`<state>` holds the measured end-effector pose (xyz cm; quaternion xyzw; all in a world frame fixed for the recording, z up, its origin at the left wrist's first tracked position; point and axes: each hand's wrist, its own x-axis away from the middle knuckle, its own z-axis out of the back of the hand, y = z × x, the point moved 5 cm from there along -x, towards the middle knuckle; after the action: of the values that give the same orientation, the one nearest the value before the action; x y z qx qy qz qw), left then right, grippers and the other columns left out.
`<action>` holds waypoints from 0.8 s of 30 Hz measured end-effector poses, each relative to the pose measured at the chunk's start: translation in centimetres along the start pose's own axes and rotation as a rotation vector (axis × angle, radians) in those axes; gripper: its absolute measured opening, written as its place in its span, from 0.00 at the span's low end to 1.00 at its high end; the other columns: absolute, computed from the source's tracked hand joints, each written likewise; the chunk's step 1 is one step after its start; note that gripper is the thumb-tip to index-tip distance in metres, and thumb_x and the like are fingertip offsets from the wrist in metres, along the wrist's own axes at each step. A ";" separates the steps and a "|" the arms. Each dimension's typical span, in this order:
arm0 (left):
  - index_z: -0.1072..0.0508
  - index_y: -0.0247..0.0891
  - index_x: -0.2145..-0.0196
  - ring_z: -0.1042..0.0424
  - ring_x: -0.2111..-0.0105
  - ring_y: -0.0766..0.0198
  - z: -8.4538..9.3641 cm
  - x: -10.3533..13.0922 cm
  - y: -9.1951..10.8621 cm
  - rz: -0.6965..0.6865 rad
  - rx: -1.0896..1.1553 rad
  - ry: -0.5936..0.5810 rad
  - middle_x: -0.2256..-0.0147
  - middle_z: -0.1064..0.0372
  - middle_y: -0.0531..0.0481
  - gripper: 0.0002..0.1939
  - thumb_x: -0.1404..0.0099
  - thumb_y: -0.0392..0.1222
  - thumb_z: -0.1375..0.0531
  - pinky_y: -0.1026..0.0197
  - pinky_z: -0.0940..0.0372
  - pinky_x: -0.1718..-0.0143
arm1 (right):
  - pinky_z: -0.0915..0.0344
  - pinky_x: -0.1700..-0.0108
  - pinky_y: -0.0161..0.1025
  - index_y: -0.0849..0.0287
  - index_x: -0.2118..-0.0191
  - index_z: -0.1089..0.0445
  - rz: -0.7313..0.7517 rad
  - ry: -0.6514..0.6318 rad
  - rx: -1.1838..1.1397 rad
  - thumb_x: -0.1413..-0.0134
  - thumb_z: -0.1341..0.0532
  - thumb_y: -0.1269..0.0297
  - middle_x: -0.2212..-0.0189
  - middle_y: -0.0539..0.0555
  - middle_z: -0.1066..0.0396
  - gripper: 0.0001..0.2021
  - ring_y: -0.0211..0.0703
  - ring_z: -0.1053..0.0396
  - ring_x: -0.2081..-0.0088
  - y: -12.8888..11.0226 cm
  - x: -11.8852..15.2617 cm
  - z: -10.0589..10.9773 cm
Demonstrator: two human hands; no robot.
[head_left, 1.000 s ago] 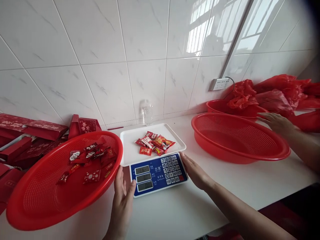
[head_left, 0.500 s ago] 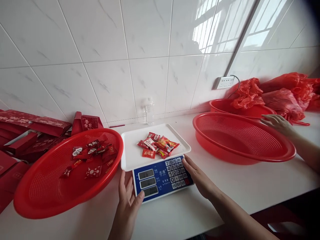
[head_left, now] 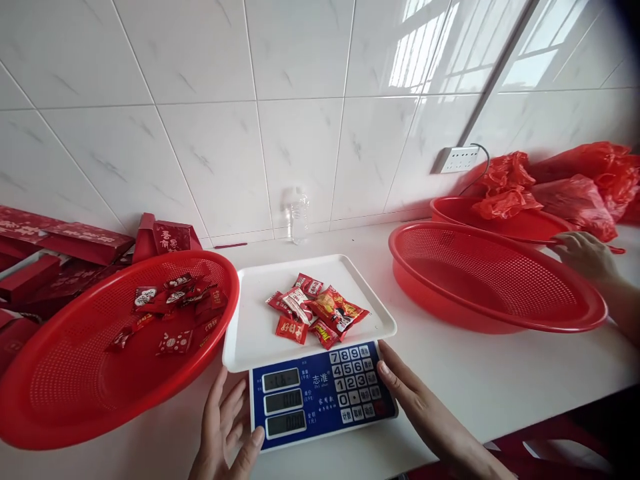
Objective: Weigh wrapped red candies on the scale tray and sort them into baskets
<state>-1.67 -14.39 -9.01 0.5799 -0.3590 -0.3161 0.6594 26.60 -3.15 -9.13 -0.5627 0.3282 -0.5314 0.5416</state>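
Observation:
A white digital scale with a blue keypad panel [head_left: 323, 393] is between my two hands. My left hand [head_left: 225, 427] is at its left side, thumb against the front left corner and the other fingers spread below the tray edge. At the right side, my right hand [head_left: 413, 393] presses against the edge beside the keys. On the white scale tray [head_left: 255, 287] lies a small pile of red wrapped snack packets [head_left: 315, 308]. The panel's grey displays [head_left: 283, 401] show digits that are hard to read.
To the left stands a red perforated basket [head_left: 75, 373] with several snack packets, beside red gift boxes [head_left: 85, 243]. A red basket [head_left: 450, 313] and another person's hand [head_left: 585, 253] are at right. Red plastic bags [head_left: 575, 193], a clear bottle [head_left: 299, 217] and a power strip [head_left: 457, 160] sit behind.
The scale, with both my hands at its sides and the packets on its tray, has come closer to me. The other person's hand has curled at the far basket's rim.

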 end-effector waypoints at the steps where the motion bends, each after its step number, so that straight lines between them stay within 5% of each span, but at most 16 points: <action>1: 0.46 0.47 0.33 0.31 0.43 0.41 0.5 -0.2 0.3 -0.053 -0.077 0.035 0.45 0.29 0.37 0.45 0.41 0.67 0.39 0.44 0.33 0.46 | 0.44 0.33 0.58 0.48 0.38 0.32 0.036 -0.050 0.052 0.47 0.39 0.36 0.35 0.52 0.36 0.35 0.62 0.43 0.33 -0.5 -0.2 0.4; 4: 0.27 0.45 0.46 0.25 0.55 0.47 2.2 -1.2 2.4 -0.291 -0.381 0.097 0.53 0.26 0.42 0.27 0.38 0.61 0.39 0.51 0.28 0.56 | 0.38 0.38 0.61 0.52 0.46 0.24 0.127 -0.031 0.275 0.47 0.39 0.38 0.43 0.58 0.26 0.30 0.66 0.32 0.41 -1.9 -1.1 3.0; 7: 0.22 0.48 0.56 0.23 0.61 0.54 1.9 -2.0 6.5 -0.674 -0.567 -0.037 0.60 0.22 0.47 0.12 0.34 0.51 0.39 0.58 0.27 0.60 | 0.31 0.47 0.64 0.55 0.50 0.23 0.254 0.326 0.484 0.47 0.40 0.40 0.50 0.63 0.22 0.28 0.69 0.26 0.49 -4.3 -1.5 6.1; 9: 0.22 0.47 0.57 0.22 0.61 0.55 0.5 -2.7 9.0 -0.842 -0.599 -0.145 0.62 0.22 0.47 0.10 0.33 0.47 0.41 0.59 0.27 0.62 | 0.28 0.51 0.61 0.53 0.47 0.25 0.365 0.390 0.590 0.43 0.42 0.44 0.49 0.61 0.23 0.25 0.66 0.26 0.49 -6.7 -1.4 5.9; 13: 0.23 0.42 0.55 0.23 0.55 0.54 -4.1 -4.8 11.7 -0.923 -0.715 -0.366 0.57 0.22 0.45 0.11 0.31 0.41 0.44 0.53 0.27 0.54 | 0.31 0.42 0.54 0.53 0.43 0.28 0.659 -0.020 0.737 0.35 0.44 0.56 0.43 0.58 0.27 0.19 0.55 0.30 0.42 -11.1 -1.7 0.5; 17: 0.25 0.41 0.49 0.28 0.46 0.51 -7.6 -6.7 11.3 -0.863 -0.813 -0.534 0.49 0.25 0.43 0.15 0.32 0.36 0.42 0.45 0.32 0.44 | 0.40 0.34 0.54 0.52 0.40 0.30 0.766 -0.360 0.900 0.36 0.42 0.67 0.36 0.55 0.35 0.20 0.51 0.43 0.32 -12.4 -3.3 -3.1; 24: 0.24 0.39 0.51 0.29 0.44 0.50 -8.1 -7.8 10.0 -0.829 -0.842 -0.507 0.46 0.28 0.42 0.15 0.35 0.32 0.39 0.45 0.32 0.43 | 0.37 0.36 0.55 0.54 0.39 0.30 0.735 -0.341 1.031 0.42 0.40 0.77 0.36 0.58 0.35 0.26 0.53 0.38 0.35 -12.0 -5.5 -2.9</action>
<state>0.90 -2.28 -0.48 0.2693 -0.0950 -0.7860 0.5483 20.12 3.67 0.60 -0.1585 0.1118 -0.3041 0.9327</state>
